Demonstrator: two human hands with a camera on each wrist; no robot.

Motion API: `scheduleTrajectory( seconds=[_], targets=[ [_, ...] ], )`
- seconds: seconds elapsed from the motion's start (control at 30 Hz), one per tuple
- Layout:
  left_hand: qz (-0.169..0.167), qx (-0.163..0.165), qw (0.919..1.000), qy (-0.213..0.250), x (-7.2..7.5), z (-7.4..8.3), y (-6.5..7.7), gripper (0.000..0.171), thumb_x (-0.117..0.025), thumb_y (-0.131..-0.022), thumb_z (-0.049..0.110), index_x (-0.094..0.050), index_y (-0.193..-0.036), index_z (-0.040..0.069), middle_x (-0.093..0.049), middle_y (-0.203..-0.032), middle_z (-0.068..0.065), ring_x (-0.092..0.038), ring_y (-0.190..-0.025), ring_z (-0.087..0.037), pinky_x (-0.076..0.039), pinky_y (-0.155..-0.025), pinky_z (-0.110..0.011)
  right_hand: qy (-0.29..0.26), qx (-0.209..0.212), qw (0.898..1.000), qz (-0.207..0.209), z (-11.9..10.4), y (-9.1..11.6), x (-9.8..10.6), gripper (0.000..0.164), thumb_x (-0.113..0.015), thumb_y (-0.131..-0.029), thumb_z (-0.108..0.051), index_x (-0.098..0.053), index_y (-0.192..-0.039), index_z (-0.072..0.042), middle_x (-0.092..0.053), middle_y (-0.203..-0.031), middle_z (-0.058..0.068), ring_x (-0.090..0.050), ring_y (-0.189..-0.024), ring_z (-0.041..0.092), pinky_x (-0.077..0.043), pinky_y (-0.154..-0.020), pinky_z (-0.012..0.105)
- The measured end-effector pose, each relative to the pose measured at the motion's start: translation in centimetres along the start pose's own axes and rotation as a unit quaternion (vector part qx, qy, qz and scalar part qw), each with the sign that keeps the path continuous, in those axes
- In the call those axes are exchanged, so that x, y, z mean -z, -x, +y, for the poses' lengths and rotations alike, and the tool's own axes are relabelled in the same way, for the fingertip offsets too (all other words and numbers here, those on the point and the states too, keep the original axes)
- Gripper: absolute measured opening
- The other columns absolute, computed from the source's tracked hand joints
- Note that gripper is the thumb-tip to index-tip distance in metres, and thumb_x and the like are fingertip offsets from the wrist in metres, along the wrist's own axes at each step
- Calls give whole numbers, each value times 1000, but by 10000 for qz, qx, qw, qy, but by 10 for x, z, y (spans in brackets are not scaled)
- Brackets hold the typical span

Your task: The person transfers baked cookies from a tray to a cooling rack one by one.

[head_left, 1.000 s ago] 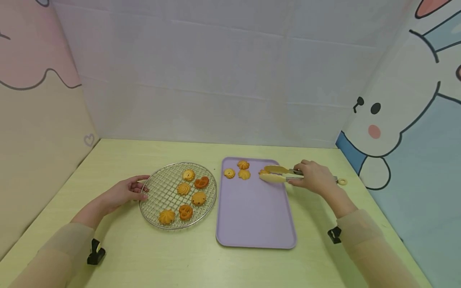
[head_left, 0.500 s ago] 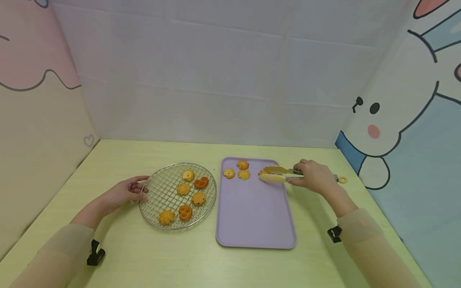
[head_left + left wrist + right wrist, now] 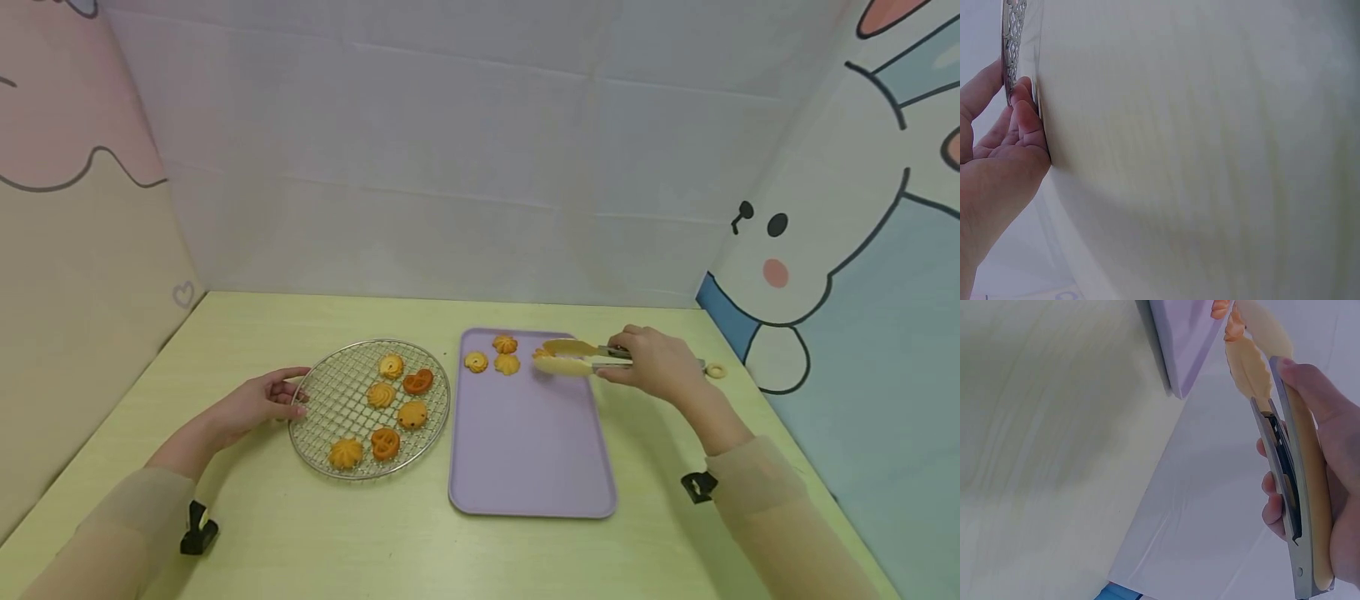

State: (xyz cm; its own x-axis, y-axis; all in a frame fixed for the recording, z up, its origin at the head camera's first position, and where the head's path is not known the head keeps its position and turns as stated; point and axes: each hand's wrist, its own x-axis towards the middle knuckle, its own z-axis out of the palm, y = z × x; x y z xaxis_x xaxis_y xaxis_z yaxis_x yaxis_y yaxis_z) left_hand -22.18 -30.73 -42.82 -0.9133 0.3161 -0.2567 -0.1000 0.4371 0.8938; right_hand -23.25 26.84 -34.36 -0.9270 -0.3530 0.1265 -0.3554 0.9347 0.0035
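Note:
My left hand (image 3: 258, 406) grips the left rim of a round wire rack (image 3: 321, 392), thumb on top and fingers beneath, as the left wrist view shows. Several cookies lie on the rack, among them two pretzel-shaped ones, such as the pretzel cookie (image 3: 386, 444). My right hand (image 3: 656, 364) holds cream-tipped metal tongs (image 3: 1300, 487) over the far right part of a purple tray (image 3: 528, 450). Between the tong tips is a small orange-brown cookie (image 3: 1234, 326), partly hidden in the head view. Three other cookies, including a flower-shaped cookie (image 3: 507, 364), lie at the tray's far left.
Rack and tray stand side by side on a pale yellow-green table (image 3: 360, 542), a narrow gap between them. A white wall (image 3: 450, 167) closes off the back. Printed panels stand at left and right, the right one showing a cartoon rabbit (image 3: 817, 250).
The tongs and my right hand have risen slightly and shifted a little left, the cookie moving with their tips. My left hand and the rack stay in place.

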Motion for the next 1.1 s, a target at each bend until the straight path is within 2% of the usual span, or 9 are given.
scheduleTrajectory(
  seconds=[0.17,0.47,0.7,1.1],
  targets=[
    [-15,-1,10000,28,-1,1,1,83,-71,-84,15,-20,-148,1,-52,-113,-13,-51,-92,-11,-44,-68,-25,-47,23,10000,79,-9,1,8,51,-71,-78,-52,-68,-108,-10,-65,-100,5,-60,-80,21,-49,-61,41],
    [17,71,10000,35,-2,1,1,83,-70,-85,15,-20,-149,1,-52,-113,-12,-51,-92,-10,-44,-69,-25,7,202,9986,479,-25,0,20,48,-73,-77,-48,-68,-107,-11,-66,-102,6,-61,-83,23,-49,-59,41],
    [-17,-11,10000,87,-2,0,2,83,-70,-85,14,-18,-148,0,-52,-113,-14,-51,-92,-10,-44,-69,-25,-6,309,9967,752,-40,1,29,51,-74,-75,-50,-68,-108,-12,-66,-102,4,-62,-86,23,-49,-58,41],
    [6,-7,10000,27,0,-3,-1,84,-71,-84,15,-20,-149,1,-52,-113,-14,-51,-92,-11,-44,-68,-25,-90,808,9860,1453,-67,-5,40,52,-75,-73,-52,-68,-105,-13,-65,-100,1,-62,-84,21,-48,-54,37]
  ],
)
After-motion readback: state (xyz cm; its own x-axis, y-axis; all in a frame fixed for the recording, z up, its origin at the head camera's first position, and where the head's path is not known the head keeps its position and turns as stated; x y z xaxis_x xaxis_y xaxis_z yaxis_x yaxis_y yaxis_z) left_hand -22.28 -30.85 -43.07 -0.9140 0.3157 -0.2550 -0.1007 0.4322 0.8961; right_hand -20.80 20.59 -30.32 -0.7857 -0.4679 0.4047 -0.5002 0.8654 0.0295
